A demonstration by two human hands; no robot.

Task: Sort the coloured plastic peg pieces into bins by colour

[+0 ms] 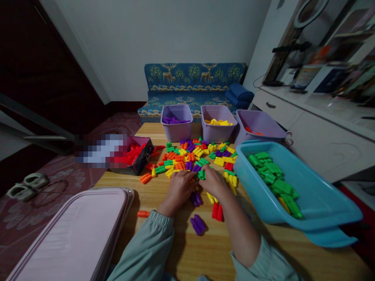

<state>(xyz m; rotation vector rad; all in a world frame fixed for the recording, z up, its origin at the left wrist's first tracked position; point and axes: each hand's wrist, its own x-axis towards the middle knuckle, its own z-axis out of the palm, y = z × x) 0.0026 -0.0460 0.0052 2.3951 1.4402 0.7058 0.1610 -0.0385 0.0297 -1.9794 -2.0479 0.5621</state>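
Observation:
My left hand and my right hand rest close together on the wooden table, fingers curled over the near edge of a pile of small coloured plastic pieces. A green piece sits between the fingertips of both hands. Purple pieces lie just under my palms, with more purple pieces and red pieces nearer me. What each hand grips is partly hidden.
A blue tub with green pieces stands at the right. Three lilac bins line the far edge, holding purple, yellow and red pieces. A dark box of red pieces is at the left. A pink lidded container sits near left.

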